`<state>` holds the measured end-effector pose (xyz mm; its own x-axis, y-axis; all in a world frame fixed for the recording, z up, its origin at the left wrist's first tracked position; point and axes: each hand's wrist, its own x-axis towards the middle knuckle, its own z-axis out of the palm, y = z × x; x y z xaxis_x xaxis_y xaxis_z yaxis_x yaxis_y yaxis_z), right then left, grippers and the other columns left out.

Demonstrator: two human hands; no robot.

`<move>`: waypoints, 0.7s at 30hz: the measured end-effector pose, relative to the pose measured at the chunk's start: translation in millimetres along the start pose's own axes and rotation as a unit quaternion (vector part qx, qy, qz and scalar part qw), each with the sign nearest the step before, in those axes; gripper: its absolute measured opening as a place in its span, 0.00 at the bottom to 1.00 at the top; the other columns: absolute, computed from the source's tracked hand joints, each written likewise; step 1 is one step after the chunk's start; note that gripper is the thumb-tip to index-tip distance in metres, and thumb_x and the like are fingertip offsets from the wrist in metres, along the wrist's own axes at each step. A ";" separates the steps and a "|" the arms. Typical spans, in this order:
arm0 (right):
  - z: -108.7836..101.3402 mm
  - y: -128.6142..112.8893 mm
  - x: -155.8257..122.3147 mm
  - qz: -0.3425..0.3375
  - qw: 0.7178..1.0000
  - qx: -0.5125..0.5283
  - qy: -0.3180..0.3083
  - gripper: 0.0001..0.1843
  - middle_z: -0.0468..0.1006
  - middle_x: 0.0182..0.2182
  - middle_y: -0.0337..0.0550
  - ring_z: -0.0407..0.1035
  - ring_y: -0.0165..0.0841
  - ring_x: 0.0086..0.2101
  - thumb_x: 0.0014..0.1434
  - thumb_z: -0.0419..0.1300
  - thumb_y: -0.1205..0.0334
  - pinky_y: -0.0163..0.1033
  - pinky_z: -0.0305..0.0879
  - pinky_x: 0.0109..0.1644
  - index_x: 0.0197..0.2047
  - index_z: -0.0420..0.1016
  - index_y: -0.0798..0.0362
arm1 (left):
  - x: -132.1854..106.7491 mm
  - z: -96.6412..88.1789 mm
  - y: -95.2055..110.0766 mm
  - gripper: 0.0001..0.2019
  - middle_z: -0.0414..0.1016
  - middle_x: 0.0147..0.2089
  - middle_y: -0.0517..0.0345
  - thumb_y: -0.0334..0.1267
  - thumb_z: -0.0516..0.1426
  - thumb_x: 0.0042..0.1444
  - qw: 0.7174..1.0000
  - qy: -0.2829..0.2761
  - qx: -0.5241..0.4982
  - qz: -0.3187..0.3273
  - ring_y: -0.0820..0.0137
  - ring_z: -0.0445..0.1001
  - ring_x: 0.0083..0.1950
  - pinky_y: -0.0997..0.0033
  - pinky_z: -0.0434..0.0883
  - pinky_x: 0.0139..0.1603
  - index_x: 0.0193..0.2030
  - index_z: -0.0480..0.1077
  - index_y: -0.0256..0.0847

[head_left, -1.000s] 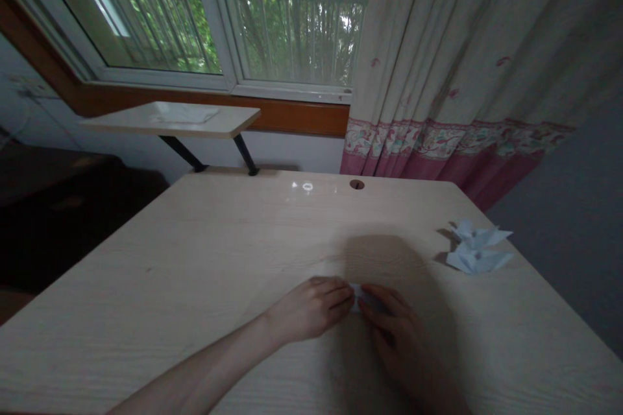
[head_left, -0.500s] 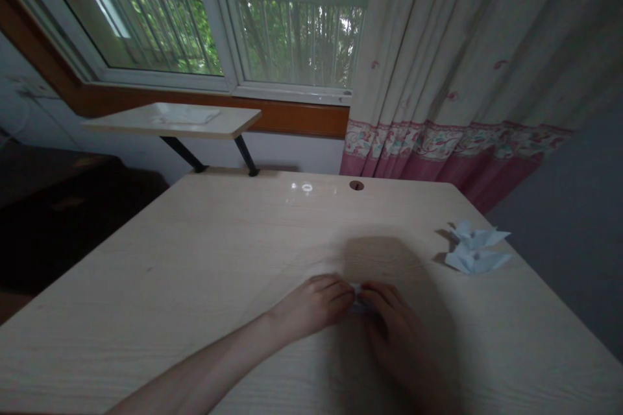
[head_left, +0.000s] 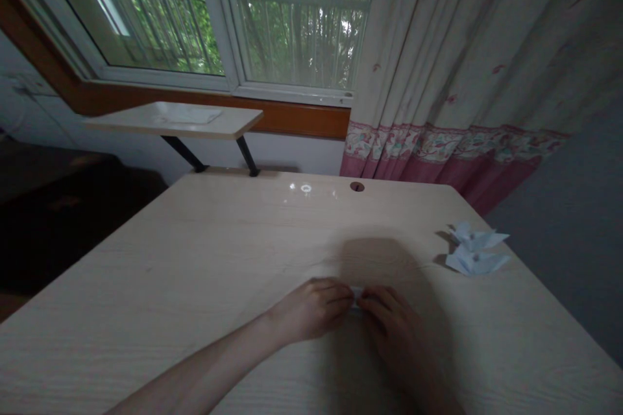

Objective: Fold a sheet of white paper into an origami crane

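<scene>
Fingers (head_left: 339, 292) pinching paper (head_left: 357, 290) (mostly hidden), left hand (head_left: 316, 307) near right hand (head_left: 396, 325), pale desk (head_left: 219, 233)

Left forearm (head_left: 214, 363) slanting inward, left hand (head_left: 318, 308) curled, right hand (head_left: 395, 324) just beside it

One held paper (head_left: 357, 291), two paper figures (head_left: 476, 264)

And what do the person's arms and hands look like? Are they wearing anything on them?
The left hand wears no glove, and its slim forearm shows no sleeve, watch or bracelet. The right hand looks gloveless too, but it's too dim to make out small details like rings.
</scene>
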<state>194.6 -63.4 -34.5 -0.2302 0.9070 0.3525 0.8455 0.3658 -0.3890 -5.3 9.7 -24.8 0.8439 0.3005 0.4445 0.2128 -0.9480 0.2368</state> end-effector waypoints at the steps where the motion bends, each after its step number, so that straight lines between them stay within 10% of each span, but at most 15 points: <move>1: 1.2 1.5 -1.1 -0.005 1.000 0.004 0.006 0.17 0.78 0.41 0.44 0.71 0.38 0.42 0.55 0.56 0.77 0.45 0.71 0.46 0.42 0.77 0.49 | 0.3 -0.8 0.6 0.10 0.77 0.47 0.52 0.31 0.50 0.65 1.000 -0.006 -0.006 -0.004 0.66 0.74 0.50 0.68 0.72 0.53 0.46 0.72 0.35; 21: -12.4 -2.1 5.6 0.017 0.999 0.012 -0.047 0.20 0.78 0.40 0.43 0.72 0.37 0.42 0.56 0.56 0.76 0.42 0.71 0.45 0.42 0.80 0.44 | -2.5 2.3 3.2 0.09 0.73 0.52 0.51 0.31 0.55 0.58 0.989 -0.005 -0.099 -0.110 0.66 0.74 0.48 0.66 0.73 0.48 0.41 0.77 0.41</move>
<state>197.6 -61.7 -21.1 -0.2467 0.9340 0.2585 0.8417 0.3388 -0.4205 -5.6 5.7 -27.1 0.7929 0.4948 0.3556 0.2919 -0.8207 0.4912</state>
